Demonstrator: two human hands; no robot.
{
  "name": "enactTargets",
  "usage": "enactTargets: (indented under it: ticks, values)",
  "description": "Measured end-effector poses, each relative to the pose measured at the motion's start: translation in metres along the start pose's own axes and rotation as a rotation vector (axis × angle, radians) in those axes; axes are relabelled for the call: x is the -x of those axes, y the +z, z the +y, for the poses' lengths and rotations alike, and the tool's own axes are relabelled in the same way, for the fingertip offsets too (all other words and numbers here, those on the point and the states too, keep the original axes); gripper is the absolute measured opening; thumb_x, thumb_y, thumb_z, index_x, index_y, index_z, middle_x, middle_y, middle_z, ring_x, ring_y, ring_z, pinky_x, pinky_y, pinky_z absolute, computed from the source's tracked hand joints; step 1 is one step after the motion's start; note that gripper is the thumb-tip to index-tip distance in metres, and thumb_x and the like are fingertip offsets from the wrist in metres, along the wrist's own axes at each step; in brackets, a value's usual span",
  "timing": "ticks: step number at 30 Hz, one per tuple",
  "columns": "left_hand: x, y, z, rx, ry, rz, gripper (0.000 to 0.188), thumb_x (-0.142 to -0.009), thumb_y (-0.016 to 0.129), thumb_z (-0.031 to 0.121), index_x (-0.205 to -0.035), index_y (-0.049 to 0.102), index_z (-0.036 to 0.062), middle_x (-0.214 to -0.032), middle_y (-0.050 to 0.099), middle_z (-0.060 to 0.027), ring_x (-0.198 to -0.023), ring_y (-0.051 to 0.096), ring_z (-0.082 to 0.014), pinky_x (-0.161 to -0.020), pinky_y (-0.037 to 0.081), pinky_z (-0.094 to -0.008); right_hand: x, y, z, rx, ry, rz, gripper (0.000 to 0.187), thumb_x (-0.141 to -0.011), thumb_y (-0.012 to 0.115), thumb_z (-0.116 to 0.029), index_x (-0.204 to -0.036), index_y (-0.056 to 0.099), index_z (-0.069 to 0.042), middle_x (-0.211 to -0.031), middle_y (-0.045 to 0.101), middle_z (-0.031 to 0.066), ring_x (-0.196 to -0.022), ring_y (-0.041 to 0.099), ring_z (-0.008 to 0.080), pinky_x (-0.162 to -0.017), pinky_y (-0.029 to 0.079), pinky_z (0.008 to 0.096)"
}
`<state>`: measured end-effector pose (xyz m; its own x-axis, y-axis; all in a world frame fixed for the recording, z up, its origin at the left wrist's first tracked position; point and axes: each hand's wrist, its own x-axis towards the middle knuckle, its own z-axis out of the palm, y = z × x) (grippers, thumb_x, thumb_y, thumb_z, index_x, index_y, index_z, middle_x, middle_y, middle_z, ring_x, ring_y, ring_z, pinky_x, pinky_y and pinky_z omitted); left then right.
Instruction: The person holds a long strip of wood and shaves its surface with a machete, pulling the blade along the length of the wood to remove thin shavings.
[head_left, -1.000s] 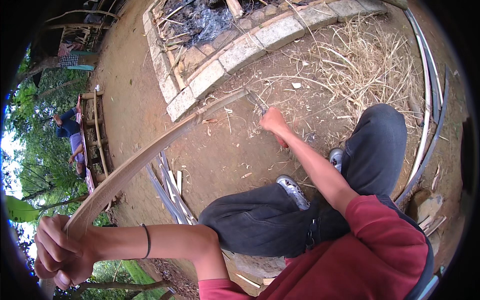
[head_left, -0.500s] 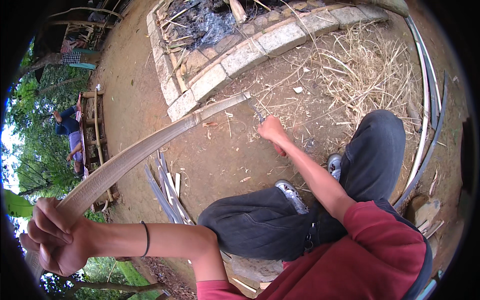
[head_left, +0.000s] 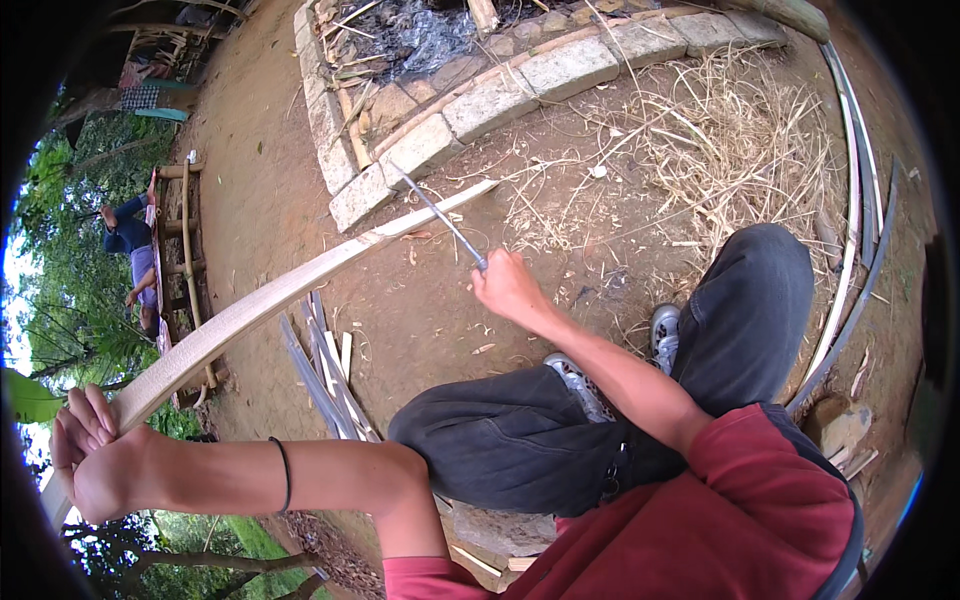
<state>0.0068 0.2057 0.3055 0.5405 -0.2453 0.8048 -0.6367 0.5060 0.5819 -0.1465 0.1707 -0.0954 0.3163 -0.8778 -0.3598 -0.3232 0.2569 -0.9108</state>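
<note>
A long pale strip of split bamboo or wood (head_left: 270, 300) runs from the lower left toward the stone kerb. Its near end is in my left hand (head_left: 95, 455), the fingers curled around it. My right hand (head_left: 508, 285) is closed on the handle of a knife; the palm hides most of that handle. The thin dark knife blade (head_left: 435, 208) points away and to the left, crossing the strip near its far end. Whether the blade touches the strip I cannot tell. My bent knees (head_left: 490, 430) are below the strip.
A stone-edged fire pit (head_left: 490, 100) with ash lies ahead. Curly shavings (head_left: 740, 160) are heaped at the right, beside long bent strips (head_left: 860, 220). More cut strips (head_left: 330, 370) lie by my left knee. A person (head_left: 140, 255) is on a bamboo bench at the far left.
The strip has turned in my left hand and now shows a paler, smoother face. My right hand has moved left, and the knife blade has swung across the strip's far end.
</note>
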Motion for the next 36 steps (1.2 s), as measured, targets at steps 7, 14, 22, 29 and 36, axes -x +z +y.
enactTargets:
  ticks: [7,14,22,29,36]
  values:
    - [-0.001,0.008,-0.015,-0.129,0.073,0.147,0.020,-0.082,0.034,0.006,-0.062,0.034,0.0010,-0.056,0.022,-0.0057,-0.043,0.022,-0.0162,-0.036,0.023,-0.0296,0.008,-0.006,-0.021,-0.064,-0.035,-0.089,0.024,-0.084,0.062,-0.012,-0.076,0.060,0.010,-0.062,0.062,0.0259,-0.061,0.067,0.0370,-0.059,0.053,0.0460]
    - [0.001,0.011,-0.014,-0.195,0.056,0.234,0.022,-0.084,0.031,0.006,-0.066,0.036,-0.0042,-0.058,0.025,-0.0084,-0.045,0.023,-0.0180,-0.036,0.023,-0.0304,-0.037,0.013,0.058,0.004,0.147,-0.016,0.025,-0.084,0.065,-0.013,-0.076,0.065,0.010,-0.069,0.064,0.0299,-0.070,0.068,0.0416,-0.063,0.056,0.0465]
    - [-0.008,0.003,-0.015,-0.190,0.040,0.156,0.023,-0.080,0.037,0.002,-0.059,0.029,0.0039,-0.056,0.025,-0.0075,-0.042,0.023,-0.0175,-0.037,0.023,-0.0307,-0.014,0.026,0.030,0.096,-0.084,0.078,0.026,-0.082,0.065,-0.014,-0.072,0.065,0.010,-0.069,0.064,0.0297,-0.071,0.068,0.0417,-0.066,0.056,0.0472]
    - [-0.009,0.002,-0.022,-0.181,0.067,0.252,0.023,-0.081,0.037,0.005,-0.059,0.035,0.0001,-0.056,0.023,-0.0071,-0.041,0.022,-0.0178,-0.036,0.022,-0.0316,-0.065,0.004,0.057,0.045,0.177,-0.034,0.025,-0.082,0.066,-0.015,-0.074,0.065,0.009,-0.070,0.065,0.0281,-0.074,0.068,0.0410,-0.071,0.055,0.0480]
    - [-0.016,-0.004,-0.017,-0.218,0.062,0.245,0.021,-0.082,0.035,0.002,-0.063,0.040,-0.0054,-0.056,0.025,-0.0089,-0.041,0.026,-0.0187,-0.036,0.027,-0.0302,-0.063,0.039,0.090,0.104,0.076,0.108,0.026,-0.083,0.064,-0.017,-0.074,0.064,0.008,-0.066,0.064,0.0254,-0.066,0.068,0.0386,-0.062,0.056,0.0443]
